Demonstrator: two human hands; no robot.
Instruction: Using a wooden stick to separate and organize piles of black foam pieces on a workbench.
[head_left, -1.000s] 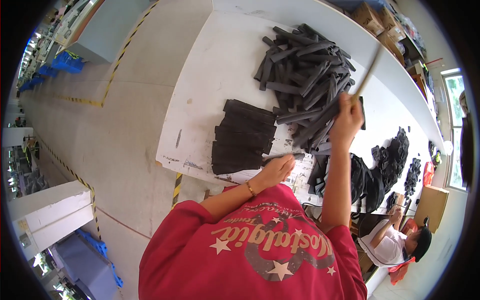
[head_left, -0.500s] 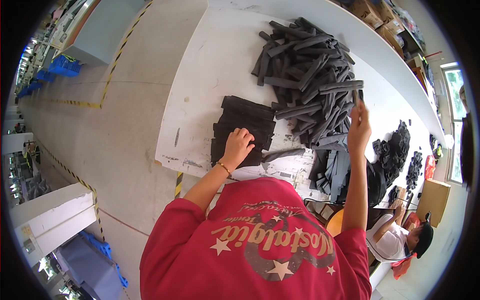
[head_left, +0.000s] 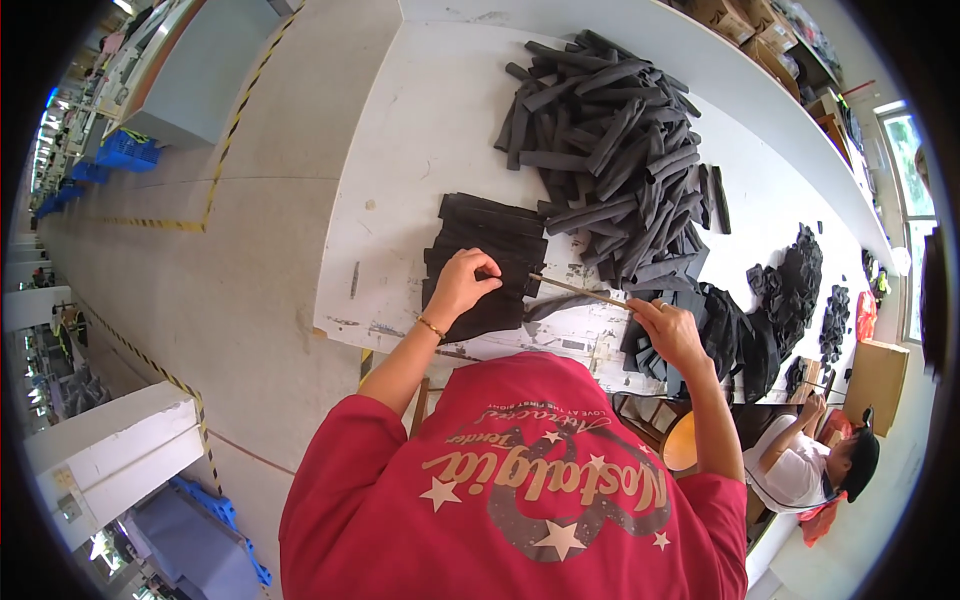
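Observation:
A pile of flat black fabric strips (head_left: 475,220) lies near the table's front left. Over its middle is my left hand (head_left: 465,285), its thumb and fingers curled together in a pinch. What sits between those fingertips, if anything, is too small to make out. My right hand (head_left: 672,332) grips the end of a thin, light-brown rod (head_left: 585,292), which points left to the pile's right edge. Behind it rises a big heap of dark grey fabric tubes (head_left: 620,150). One loose dark tube (head_left: 565,304) lies beside the pile, partly beneath the rod.
Stacked grey and black fabric pieces (head_left: 655,350) lie close to my right hand. Further right on the white table (head_left: 400,130) are black heaps (head_left: 795,275). A person in a white top (head_left: 790,465) sits at the right. A raised board (head_left: 740,90) edges the table's far side.
My right hand has come down and left from beside the tube heap, bringing the rod towards the pile. Two tubes now lie apart at the heap's right. My left fingers have drawn into a pinch.

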